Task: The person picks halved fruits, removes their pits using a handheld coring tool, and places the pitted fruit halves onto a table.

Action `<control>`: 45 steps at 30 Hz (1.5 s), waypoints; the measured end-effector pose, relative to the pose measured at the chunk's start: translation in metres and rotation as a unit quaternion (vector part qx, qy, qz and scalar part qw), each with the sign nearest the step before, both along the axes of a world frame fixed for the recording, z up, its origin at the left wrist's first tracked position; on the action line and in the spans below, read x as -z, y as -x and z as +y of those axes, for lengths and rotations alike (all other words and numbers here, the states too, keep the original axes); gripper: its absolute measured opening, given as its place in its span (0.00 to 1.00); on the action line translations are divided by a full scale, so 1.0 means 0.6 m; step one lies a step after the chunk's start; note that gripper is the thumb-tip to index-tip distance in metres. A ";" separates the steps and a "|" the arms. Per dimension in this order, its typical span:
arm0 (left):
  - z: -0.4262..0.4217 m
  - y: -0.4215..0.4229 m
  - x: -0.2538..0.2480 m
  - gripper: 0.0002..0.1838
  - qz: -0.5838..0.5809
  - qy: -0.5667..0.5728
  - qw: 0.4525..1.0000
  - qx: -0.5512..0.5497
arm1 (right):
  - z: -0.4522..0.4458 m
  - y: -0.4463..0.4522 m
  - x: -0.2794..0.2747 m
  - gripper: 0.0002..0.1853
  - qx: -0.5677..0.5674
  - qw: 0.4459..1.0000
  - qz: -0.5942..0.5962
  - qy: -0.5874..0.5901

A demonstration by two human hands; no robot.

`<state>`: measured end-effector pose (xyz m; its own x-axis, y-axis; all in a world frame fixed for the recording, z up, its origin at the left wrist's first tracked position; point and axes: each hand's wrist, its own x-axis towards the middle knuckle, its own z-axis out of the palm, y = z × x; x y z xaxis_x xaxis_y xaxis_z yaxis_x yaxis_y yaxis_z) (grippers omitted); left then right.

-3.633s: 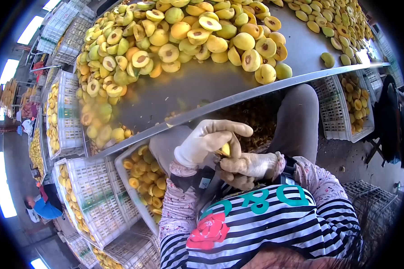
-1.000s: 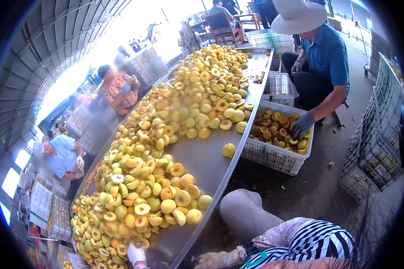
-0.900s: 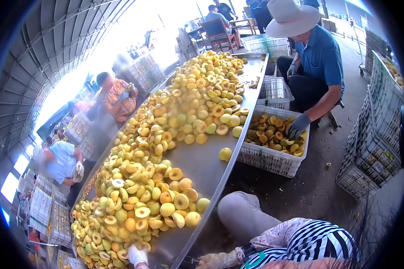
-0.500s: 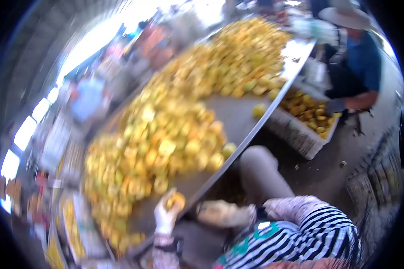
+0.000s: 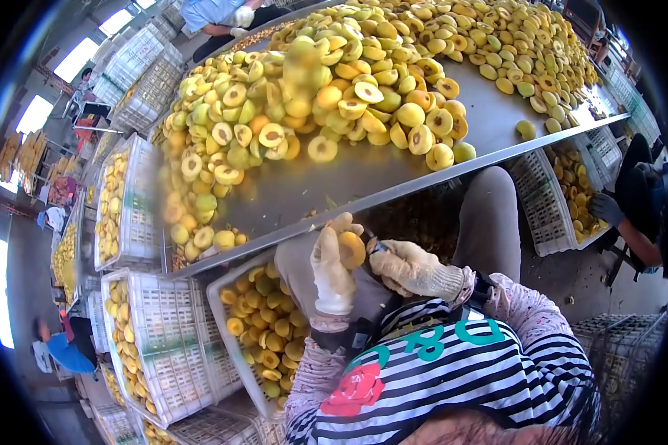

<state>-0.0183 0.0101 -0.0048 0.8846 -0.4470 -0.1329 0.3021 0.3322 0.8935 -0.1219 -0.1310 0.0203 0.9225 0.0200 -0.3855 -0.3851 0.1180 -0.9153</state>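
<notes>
My left hand, in a cream work glove, is closed round a yellow stone-fruit half above my lap. Just to its right, my right hand, also gloved, grips a small tool with a dark end and a bit of metal showing; its exact kind is hard to make out. Tool and fruit are close together; whether they touch I cannot tell. In front is a metal table heaped with halved yellow fruit, some showing brown centres.
A crate of fruit halves stands against my left leg. More filled white crates are stacked further left. At the right, a co-worker's gloved hand is at another fruit crate. Another person sits across the table.
My view has swung, so the table now lies further up. The fruit half has come near my right hand, where a tool now shows. The co-worker at right sits closer to the frame's edge.
</notes>
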 end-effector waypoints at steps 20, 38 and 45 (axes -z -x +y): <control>0.060 -0.016 0.018 0.10 0.155 0.159 0.968 0.121 | 0.009 -0.007 0.015 0.24 0.041 0.998 0.014 -0.043; -0.010 0.008 -0.030 0.16 0.088 0.017 0.996 -0.004 | 0.035 0.000 0.047 0.30 -0.044 0.974 -0.034 0.220; -0.030 0.015 -0.034 0.16 0.062 0.038 0.997 0.009 | 0.023 0.007 0.061 0.29 -0.043 0.987 -0.066 0.142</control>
<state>-0.0276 -0.0076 0.0153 0.8554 -0.4750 -0.2067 0.4155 0.3908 0.8213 -0.1263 -0.1169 -0.0161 0.9644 0.0089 -0.2642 -0.2584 -0.1776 -0.9496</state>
